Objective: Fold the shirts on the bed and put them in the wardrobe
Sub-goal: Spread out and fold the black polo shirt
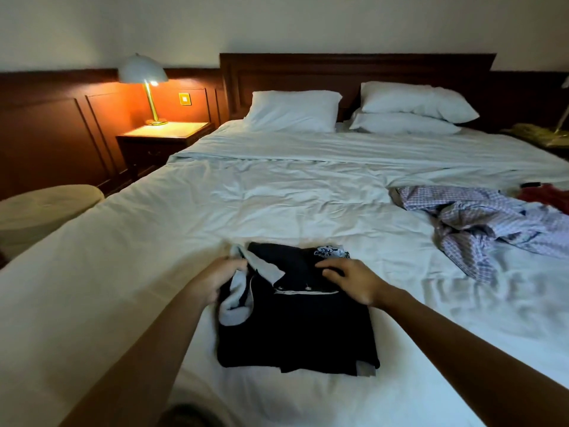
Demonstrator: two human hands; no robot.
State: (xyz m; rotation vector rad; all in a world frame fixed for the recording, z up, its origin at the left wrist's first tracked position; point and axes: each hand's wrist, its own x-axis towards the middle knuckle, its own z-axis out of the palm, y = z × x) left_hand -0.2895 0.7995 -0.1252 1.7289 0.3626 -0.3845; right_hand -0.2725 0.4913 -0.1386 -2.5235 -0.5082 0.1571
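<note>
Your left hand point(215, 283) is pinching the pale collar point(266, 268) of the folded dark navy shirt point(295, 334) on the white bed point(277, 195). Your right hand point(354, 280) is pressing on it, fingers spread.

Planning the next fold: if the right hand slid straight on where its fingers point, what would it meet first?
The right hand would likely meet the pale collar of the dark shirt first, then the left hand; depth unclear.

A hotel-style bedroom: a wide bed point(277, 195) in white linen, three pillows point(292, 110) at its head against a dark wood headboard point(354, 72), a lit lamp point(144, 78) on a nightstand point(163, 134) left of it, wood-panelled walls point(46, 124) behind.
</note>
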